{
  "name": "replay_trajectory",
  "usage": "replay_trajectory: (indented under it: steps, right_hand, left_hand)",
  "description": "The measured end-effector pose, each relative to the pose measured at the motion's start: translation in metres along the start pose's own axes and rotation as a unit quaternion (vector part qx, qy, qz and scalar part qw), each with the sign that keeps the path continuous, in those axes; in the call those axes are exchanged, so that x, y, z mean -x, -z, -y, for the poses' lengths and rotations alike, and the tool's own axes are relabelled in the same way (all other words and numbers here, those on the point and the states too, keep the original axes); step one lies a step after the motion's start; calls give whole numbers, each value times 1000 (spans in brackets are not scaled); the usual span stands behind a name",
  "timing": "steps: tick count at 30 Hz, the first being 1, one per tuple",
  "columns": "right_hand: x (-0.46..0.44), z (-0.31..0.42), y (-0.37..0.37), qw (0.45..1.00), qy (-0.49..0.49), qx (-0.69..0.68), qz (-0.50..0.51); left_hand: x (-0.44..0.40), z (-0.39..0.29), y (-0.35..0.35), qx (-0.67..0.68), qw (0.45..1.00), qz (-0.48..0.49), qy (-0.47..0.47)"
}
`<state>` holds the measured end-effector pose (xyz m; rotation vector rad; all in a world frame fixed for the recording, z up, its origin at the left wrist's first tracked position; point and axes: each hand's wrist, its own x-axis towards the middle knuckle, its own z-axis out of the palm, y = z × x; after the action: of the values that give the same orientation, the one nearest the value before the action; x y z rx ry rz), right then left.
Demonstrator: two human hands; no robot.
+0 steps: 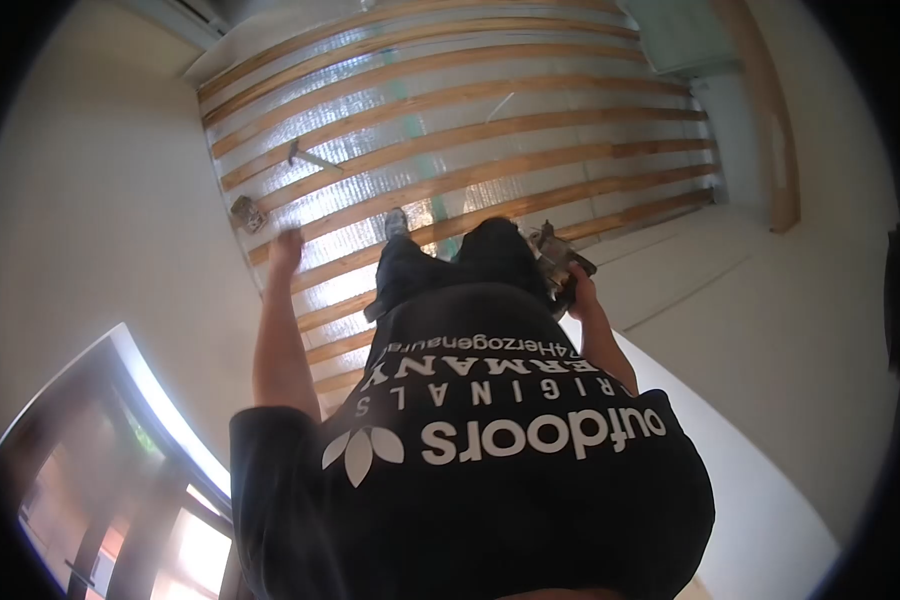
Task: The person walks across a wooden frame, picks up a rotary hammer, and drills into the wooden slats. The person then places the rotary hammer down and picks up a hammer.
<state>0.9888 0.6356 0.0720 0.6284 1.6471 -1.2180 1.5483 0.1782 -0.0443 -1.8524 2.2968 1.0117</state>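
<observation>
My right hand (pixel 582 292) is closed around a dark, bulky object that looks like a power tool (pixel 552 252), held beside my right thigh. On the other side, my left hand (pixel 288 246) hangs over the wooden slats (pixel 370 208) near the left wall; its fingers are blurred. A hammer (pixel 315 160) lies across the slats, ahead of that hand. Close to the wall sits a small greyish block (pixel 247 213). Shiny foil sheeting (pixel 345 230) shows between the slats.
One shoe (pixel 397 222) is seen on the slatted floor. A green strip (pixel 410 130) crosses under the slats. A long wooden board (pixel 778 150) stands at the right, beside a pale green panel (pixel 680 35). A bright window (pixel 120 480) is at the lower left.
</observation>
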Motion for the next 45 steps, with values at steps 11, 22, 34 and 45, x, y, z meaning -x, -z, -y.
replay_trajectory:
  steps: [11,22,34,45]
  right_hand:
    - [-147,178,-75,986,-107,129,10]
    - [-227,413,-87,989,-36,143,-22]
    - [-310,601,-106,998,22,-4,-66]
    - [-339,732,-90,997,19,-26,-67]
  left_hand:
    - [-179,-117,1,-188,981,0,-53]
    - [-228,-286,-52,-324,896,292,-83]
    - [-629,-494,-41,-76,982,140,-99]
    - [-776,-756,-114,-48,897,133,-419]
